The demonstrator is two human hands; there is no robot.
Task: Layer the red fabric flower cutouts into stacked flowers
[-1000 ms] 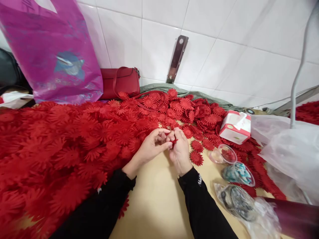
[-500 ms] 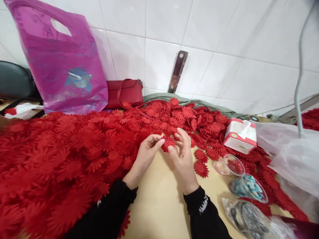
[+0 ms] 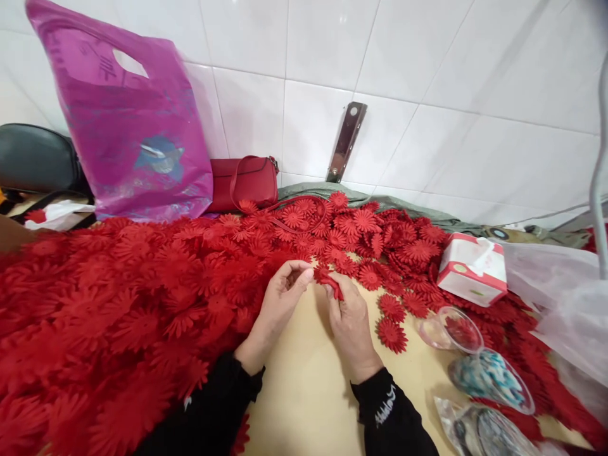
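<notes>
In front of me my right hand (image 3: 350, 316) is closed on a red flower cutout (image 3: 327, 280), fingers and thumb pinching its right side so that it folds a little. Just left of it, my left hand (image 3: 278, 304) has thumb and forefinger pressed together close to the flower's left edge. What that pinch holds, if anything, is too small to make out. A big heap of similar red flowers (image 3: 156, 285) fills the table to the left and beyond both hands. Two loose flowers (image 3: 392, 334) lie on the tabletop right of my right hand.
At the right stand a tissue box (image 3: 472, 269), a clear plastic cup (image 3: 451, 329), a cup with blue-white contents (image 3: 491, 380) and a clear bag (image 3: 484, 430). A purple plastic bag (image 3: 152, 114) and red handbag (image 3: 251, 183) rest against the tiled wall (image 3: 418, 57).
My right fingers, spread around the flower before, have closed on its right side. The flower has tilted and folded slightly. The view has shifted a little to the left.
</notes>
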